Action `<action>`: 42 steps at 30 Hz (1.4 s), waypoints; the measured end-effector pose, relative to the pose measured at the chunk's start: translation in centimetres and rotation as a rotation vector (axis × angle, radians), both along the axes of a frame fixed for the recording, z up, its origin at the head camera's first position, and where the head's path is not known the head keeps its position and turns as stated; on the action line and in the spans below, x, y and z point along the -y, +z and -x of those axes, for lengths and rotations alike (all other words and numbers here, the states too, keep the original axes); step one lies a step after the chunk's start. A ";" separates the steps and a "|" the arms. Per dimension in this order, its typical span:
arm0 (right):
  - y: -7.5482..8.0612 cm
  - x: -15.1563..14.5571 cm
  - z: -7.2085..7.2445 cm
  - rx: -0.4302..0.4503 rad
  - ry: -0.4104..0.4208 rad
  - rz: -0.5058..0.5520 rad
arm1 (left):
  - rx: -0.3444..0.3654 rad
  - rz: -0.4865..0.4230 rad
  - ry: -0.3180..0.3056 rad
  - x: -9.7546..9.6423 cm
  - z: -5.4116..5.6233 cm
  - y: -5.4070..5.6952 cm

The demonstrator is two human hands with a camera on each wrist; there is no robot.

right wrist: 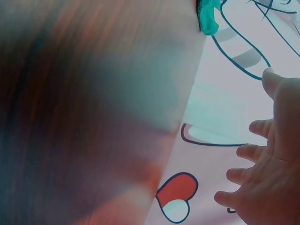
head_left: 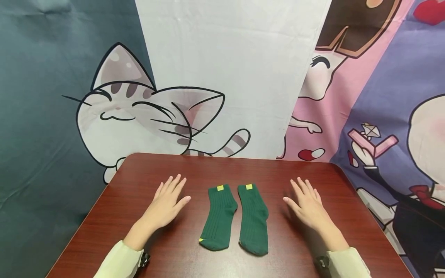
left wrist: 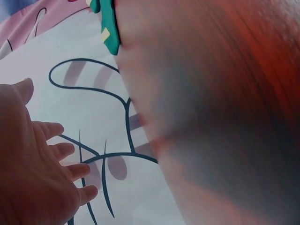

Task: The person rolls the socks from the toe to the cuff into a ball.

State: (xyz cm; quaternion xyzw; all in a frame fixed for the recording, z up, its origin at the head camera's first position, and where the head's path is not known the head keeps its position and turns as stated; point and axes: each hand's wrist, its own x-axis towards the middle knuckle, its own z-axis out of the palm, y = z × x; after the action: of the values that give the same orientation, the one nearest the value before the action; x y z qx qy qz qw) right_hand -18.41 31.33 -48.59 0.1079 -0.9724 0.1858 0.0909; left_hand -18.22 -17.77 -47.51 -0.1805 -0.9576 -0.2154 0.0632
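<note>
Two dark green ribbed socks lie flat side by side on the table. The left sock has a yellow patch at its cuff and a bit of yellow at the toe. A similar yellow patch marks the cuff of the right sock. To the left of the pair, my left hand is held palm down with fingers straight, apart from the socks. My right hand is held likewise on the other side, fingers spread and nothing in them. Both wrist views catch only an edge of green sock.
The reddish-brown wooden table has rounded far corners. Behind it hangs a printed cloth backdrop with a cartoon cat and figures. A dark strap shows under the left sleeve, another strap under the right.
</note>
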 end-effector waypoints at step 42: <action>-1.0 4.1 0.3 -0.011 0.097 0.015 | 0.047 -0.063 -0.106 -6.4 -1.5 0.5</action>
State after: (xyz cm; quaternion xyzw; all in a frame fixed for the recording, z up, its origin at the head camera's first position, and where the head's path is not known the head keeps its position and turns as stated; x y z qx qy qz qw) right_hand -18.68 27.21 -49.61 0.1554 -0.9641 0.1966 0.0881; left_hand -16.72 -11.38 -46.96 -0.2241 -0.9406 -0.2528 0.0351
